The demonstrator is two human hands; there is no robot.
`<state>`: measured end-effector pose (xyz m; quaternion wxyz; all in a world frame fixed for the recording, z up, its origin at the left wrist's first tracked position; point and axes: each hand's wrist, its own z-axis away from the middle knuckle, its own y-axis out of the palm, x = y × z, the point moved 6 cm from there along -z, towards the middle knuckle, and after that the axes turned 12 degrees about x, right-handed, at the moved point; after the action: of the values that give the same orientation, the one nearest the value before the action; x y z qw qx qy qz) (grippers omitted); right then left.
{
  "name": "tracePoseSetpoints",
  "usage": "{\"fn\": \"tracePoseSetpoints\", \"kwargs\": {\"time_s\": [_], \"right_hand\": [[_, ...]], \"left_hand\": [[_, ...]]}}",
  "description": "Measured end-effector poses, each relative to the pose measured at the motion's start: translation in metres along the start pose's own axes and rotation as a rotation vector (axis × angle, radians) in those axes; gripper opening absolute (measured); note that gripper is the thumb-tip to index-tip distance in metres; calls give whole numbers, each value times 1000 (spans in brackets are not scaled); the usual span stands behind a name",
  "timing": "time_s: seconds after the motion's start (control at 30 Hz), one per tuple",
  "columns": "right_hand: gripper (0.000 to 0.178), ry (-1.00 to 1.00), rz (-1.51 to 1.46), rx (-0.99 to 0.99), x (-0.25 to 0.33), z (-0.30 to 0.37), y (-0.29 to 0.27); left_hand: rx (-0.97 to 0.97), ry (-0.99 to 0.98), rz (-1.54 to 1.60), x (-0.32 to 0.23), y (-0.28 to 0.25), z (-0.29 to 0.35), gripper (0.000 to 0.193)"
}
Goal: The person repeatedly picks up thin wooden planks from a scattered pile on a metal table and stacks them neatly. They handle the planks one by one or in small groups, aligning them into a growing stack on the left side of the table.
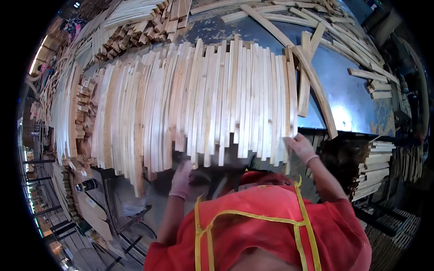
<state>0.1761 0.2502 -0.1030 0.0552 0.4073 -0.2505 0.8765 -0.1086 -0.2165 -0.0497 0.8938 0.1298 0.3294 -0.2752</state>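
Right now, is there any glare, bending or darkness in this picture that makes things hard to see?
In the head view, a bright glare spot shines on the blue table; the straight wooden slats look curved because of the fisheye lens; the corners of the picture are black; the area under the table edge, near the left hand, lies in shadow, while the right hand is well lit.

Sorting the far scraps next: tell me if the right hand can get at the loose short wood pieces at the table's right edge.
Probably not as things stand: the right hand rests at the near strip row, and the short pieces lie well beyond it.
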Motion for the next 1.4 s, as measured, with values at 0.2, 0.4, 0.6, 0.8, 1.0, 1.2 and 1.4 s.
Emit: {"fn": "tracePoseSetpoints", "kwargs": {"time_s": [0.2, 0.4, 0.6, 0.8, 1.0, 1.2, 1.4], "right_hand": [[75, 38, 57, 101, 67, 11, -15], [80, 96, -424, -22, 32, -24, -56], [65, 65, -560, 15, -22, -34, -115], [72, -17, -387, 43, -22, -7, -81], [85, 13, -621, 164, -59, 27, -47], [90, 190, -671, 97, 22, -7, -72], [85, 119, -840, 144, 5, -2, -78]], "left_hand": [[-277, -30, 284, 17, 16, -51, 58], [-100, 126, 181, 35, 79, -33, 59], [118, -26, -177, 14, 138, -58, 71], [164, 319, 174, -36, 137, -113, 98], [247, 263, 54, -24, 103, -75, 95], [347, 245, 202, -35, 110, -122, 95], [405, 302, 162, -71, 119, -103, 105]]}}
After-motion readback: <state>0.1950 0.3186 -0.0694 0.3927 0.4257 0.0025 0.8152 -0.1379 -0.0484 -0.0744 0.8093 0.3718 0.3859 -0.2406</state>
